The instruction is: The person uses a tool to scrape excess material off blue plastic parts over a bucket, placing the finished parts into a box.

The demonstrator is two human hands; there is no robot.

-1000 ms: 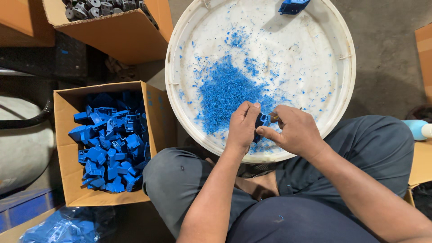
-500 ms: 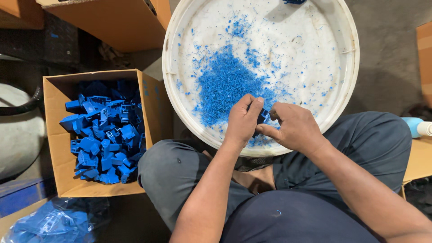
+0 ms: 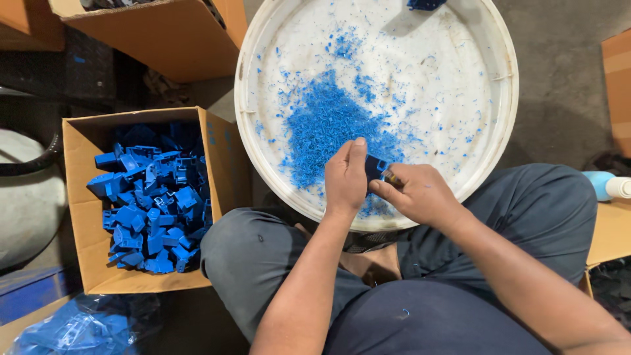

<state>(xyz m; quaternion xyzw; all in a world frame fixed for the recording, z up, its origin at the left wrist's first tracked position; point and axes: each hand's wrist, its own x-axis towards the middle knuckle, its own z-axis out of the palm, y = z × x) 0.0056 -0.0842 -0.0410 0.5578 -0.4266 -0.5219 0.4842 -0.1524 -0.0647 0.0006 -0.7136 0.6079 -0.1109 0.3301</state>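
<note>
Blue plastic, one small moulded part (image 3: pixel 374 167), sits pinched between our two hands over the six o'clock rim of the white round tub (image 3: pixel 490 141). Our left hand (image 3: pixel 345 179) grips it with fingers curled round; our right hand (image 3: pixel 419 194) is closed on a short tool (image 3: pixel 390 177) touching the part. Blue shavings (image 3: pixel 325 125) pile in the tub at twelve o'clock from the hands. At nine o'clock stands a cardboard box (image 3: pixel 77 217) of blue parts (image 3: pixel 150 207), beside our knee.
</note>
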